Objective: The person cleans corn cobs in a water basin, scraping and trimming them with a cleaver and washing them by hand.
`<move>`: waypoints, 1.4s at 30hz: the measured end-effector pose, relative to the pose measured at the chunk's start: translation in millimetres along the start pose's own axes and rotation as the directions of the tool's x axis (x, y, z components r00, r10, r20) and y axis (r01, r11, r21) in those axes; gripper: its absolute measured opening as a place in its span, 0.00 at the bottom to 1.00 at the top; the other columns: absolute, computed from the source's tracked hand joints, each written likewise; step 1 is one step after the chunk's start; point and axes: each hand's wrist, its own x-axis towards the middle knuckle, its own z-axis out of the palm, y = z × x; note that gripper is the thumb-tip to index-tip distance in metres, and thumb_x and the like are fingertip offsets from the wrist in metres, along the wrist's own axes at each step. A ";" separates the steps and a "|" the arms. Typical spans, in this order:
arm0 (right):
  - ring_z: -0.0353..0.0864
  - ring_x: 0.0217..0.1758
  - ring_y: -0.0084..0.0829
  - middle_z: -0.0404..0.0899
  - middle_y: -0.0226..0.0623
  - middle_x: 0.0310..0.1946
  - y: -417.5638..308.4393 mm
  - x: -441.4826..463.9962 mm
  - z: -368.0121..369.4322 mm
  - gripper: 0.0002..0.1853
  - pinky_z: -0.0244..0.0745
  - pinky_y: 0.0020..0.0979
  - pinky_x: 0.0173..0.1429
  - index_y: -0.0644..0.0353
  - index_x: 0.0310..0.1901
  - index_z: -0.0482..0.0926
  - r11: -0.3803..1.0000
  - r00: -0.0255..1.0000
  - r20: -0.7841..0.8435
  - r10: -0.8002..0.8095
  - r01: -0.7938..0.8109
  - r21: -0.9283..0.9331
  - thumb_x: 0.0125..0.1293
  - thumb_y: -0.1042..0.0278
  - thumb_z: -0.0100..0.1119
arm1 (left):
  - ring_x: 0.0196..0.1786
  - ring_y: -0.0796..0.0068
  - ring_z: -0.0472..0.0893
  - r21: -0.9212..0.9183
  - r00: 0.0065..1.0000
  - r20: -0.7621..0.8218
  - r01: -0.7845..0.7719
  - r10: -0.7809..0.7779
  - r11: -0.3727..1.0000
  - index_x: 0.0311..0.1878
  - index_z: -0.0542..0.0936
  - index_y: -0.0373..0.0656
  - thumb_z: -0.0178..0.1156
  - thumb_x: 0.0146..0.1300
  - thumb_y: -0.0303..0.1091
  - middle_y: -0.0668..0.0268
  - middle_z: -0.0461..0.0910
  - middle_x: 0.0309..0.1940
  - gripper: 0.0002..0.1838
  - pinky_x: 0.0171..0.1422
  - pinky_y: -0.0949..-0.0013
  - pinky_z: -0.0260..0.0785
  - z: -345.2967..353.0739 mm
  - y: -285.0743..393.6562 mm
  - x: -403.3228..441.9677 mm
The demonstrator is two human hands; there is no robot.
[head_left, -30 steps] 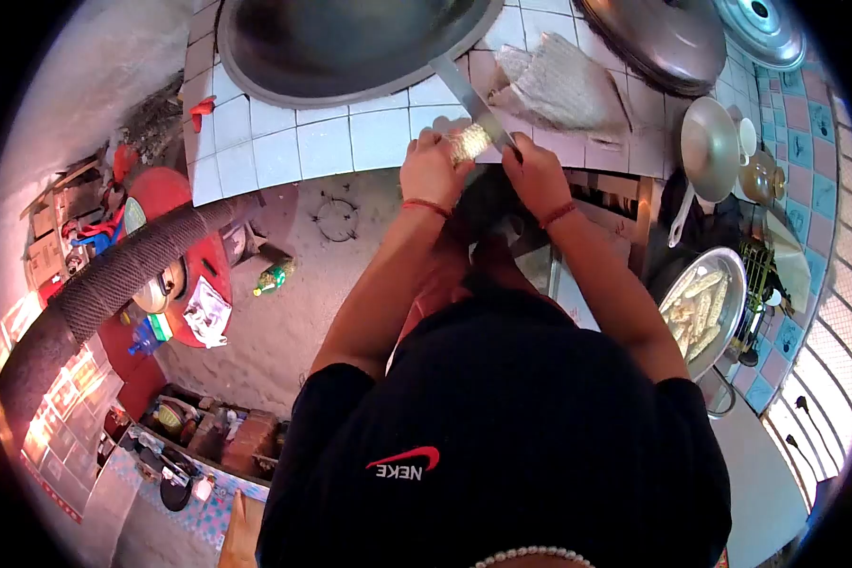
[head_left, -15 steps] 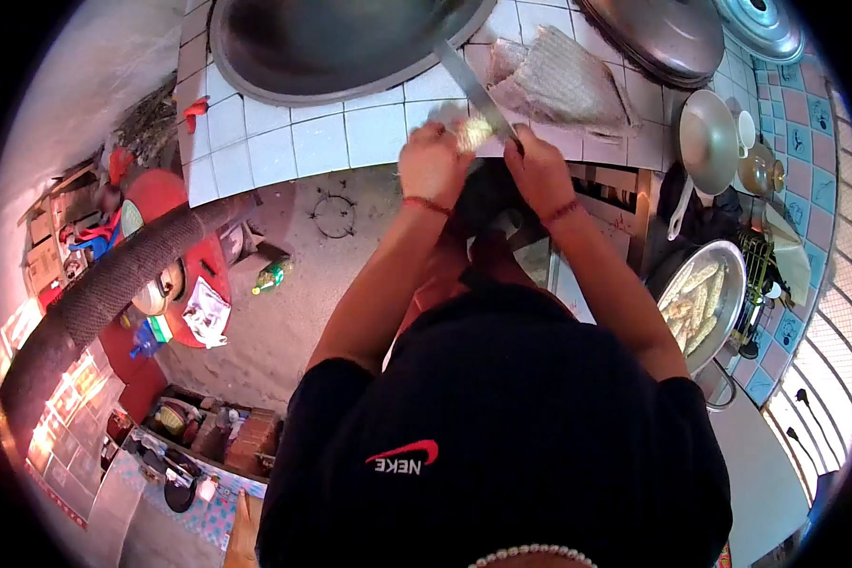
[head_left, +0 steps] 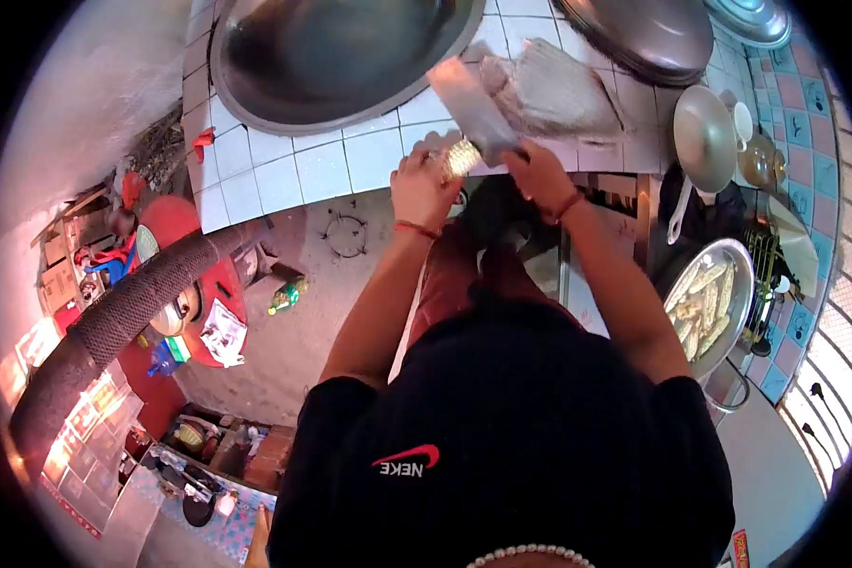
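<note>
My left hand is closed around a pale yellow piece that looks like a corn cob, over the edge of the white tiled counter. Wrapped round the dark handle of a wide-bladed cleaver, my right hand is just right of the cob. The blade slants up and left, its broad face showing, with its lower part beside the cob. Behind the blade lies a crumpled greyish cloth. At the right, a metal basin holds several pale cobs.
A large dark wok is set in the counter, with a big lid at the back right. A long-handled pan and a glass jar stand farther right. On the floor at the left lies a green bottle.
The cleaver has turned from a narrow edge-on view to show its broad face. My left hand and the cob have moved slightly down and left. The whole view has shifted a little.
</note>
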 end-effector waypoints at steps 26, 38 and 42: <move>0.67 0.17 0.17 0.70 0.26 0.19 -44.2 -140.8 -69.9 0.05 0.63 0.22 0.21 0.61 0.39 0.74 0.751 0.831 -0.517 0.205 0.205 0.627 0.70 0.69 0.56 | 0.59 0.75 0.76 -0.917 0.793 0.400 0.346 0.459 0.201 0.66 0.70 0.34 0.67 0.65 0.34 0.64 0.76 0.57 0.29 0.65 0.69 0.68 -38.0 101.1 69.1; 0.84 0.40 0.48 0.83 0.50 0.36 40.1 -420.7 -100.8 0.22 0.77 0.41 0.47 0.60 0.61 0.70 0.942 0.031 -0.963 0.268 -0.216 0.255 0.64 0.72 0.55 | 0.56 0.59 0.80 -0.806 0.184 0.523 -0.211 0.832 0.553 0.71 0.65 0.36 0.65 0.60 0.37 0.51 0.78 0.57 0.37 0.59 0.63 0.72 119.1 447.6 -42.0; 0.82 0.49 0.53 0.82 0.55 0.44 77.7 -461.7 -111.3 0.26 0.76 0.45 0.54 0.60 0.65 0.69 0.946 0.069 -0.968 0.243 -0.236 0.221 0.63 0.74 0.54 | 0.59 0.47 0.77 -0.505 0.182 0.523 -0.721 0.832 0.475 0.72 0.65 0.47 0.68 0.53 0.35 0.45 0.77 0.57 0.41 0.65 0.55 0.69 175.8 488.6 -92.7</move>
